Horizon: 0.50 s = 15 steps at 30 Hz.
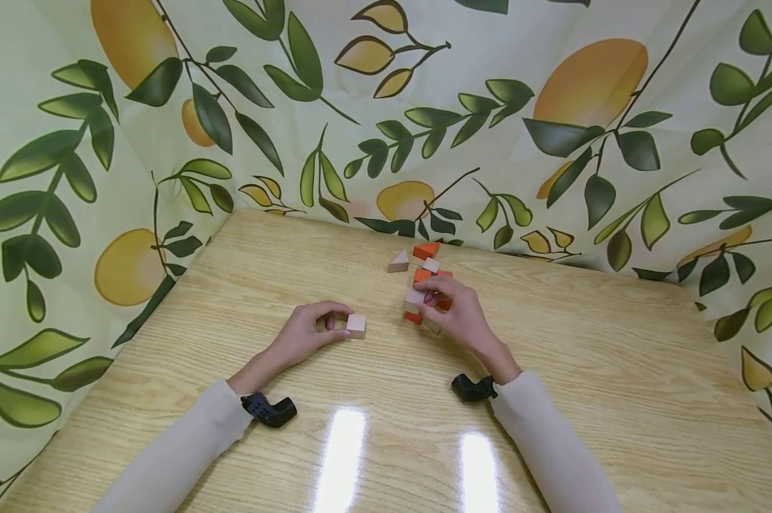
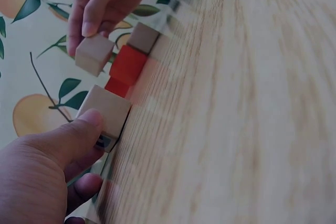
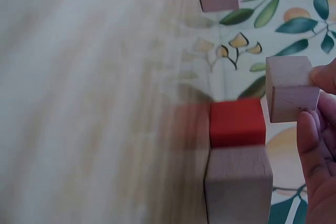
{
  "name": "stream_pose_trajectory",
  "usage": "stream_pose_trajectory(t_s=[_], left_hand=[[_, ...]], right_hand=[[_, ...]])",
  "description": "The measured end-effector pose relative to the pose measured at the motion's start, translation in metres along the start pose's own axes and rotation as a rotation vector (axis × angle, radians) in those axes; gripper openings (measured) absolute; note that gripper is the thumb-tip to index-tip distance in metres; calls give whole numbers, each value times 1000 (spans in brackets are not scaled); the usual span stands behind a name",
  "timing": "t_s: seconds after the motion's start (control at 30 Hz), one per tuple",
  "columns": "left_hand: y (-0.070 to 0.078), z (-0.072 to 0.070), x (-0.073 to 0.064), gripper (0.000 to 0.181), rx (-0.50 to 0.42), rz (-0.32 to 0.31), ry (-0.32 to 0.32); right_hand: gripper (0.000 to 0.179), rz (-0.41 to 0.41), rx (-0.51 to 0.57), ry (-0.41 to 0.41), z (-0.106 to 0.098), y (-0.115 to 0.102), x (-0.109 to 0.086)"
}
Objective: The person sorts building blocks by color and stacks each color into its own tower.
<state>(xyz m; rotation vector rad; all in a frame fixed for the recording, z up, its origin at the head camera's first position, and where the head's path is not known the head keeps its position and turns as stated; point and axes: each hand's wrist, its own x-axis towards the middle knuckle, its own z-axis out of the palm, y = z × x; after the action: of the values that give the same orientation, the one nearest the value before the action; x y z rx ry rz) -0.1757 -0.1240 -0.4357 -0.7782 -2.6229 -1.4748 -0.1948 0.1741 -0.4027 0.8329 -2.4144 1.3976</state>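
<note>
My left hand (image 1: 304, 333) pinches a plain wooden cube (image 1: 357, 325) between thumb and fingers; the cube seems to rest on the table. To its right, my right hand (image 1: 458, 311) grips another wooden cube (image 1: 414, 300) by its side. That cube is above the table in the right wrist view, beside a red block (image 3: 238, 123) and a wooden block (image 3: 239, 184). These belong to a small cluster of red and wooden blocks, partly hidden under the right hand in the head view. A small pale block (image 1: 431, 265) shows at the cluster's far end.
Behind the cluster lie a wooden triangular block (image 1: 399, 262) and a red triangular block (image 1: 426, 250). The wood-grain table (image 1: 585, 342) meets a leaf-and-fruit patterned cloth (image 1: 476, 43) at its back and sides. A black wrist camera (image 1: 269, 410) sits on the left wrist, another (image 1: 474, 388) on the right.
</note>
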Motion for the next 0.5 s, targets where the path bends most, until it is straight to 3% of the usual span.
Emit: stream_pose_trajectory(t_s=[0.3,0.5], left_hand=[[0,0,0,32,4,2,-5],[0,0,0,32,1,2,-5]], right_hand=[[28,-99,-58,-96,17,-11,-3],[28,-82,-37,-138,26,-13,-6]])
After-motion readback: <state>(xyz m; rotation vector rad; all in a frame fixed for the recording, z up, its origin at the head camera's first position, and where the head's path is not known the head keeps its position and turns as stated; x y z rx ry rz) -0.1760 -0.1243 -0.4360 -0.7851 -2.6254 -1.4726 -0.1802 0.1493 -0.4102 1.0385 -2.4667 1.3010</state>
